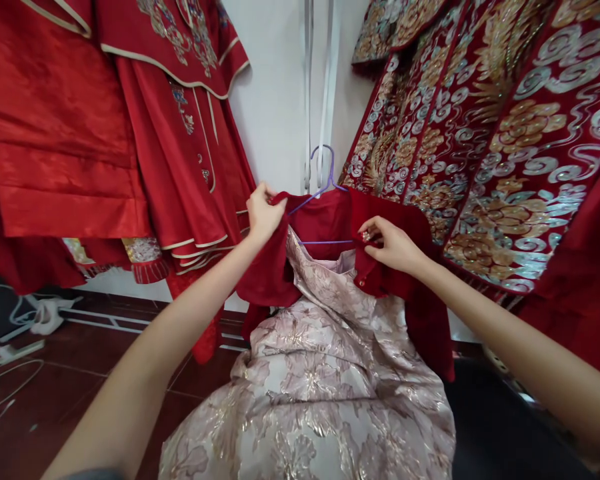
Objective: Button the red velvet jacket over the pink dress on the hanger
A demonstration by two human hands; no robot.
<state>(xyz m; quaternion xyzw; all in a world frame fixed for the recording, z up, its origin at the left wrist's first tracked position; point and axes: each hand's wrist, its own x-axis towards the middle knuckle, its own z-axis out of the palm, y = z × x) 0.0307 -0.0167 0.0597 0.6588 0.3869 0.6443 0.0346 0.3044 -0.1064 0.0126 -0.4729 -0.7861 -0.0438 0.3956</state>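
A dark red short jacket (405,230) hangs on a purple hanger (325,163), over a pale pink floral dress (310,373) with a metallic sheen. My left hand (266,212) pinches the jacket at its left shoulder, fingers closed on the cloth. At the jacket's right front edge, my right hand (387,243) is closed on the cloth beside a small beaded ornament (365,235). The jacket front stands apart between my hands, showing its red lining and the hanger's bar. The dress spreads down toward me below both hands.
Red garments with pale trim (180,133) hang on the left. A heavily embroidered red garment (480,153) hangs on the right. Pale straps (329,87) run down the wall behind the hanger. A white shoe (47,317), a power strip (17,353) and cables lie at lower left.
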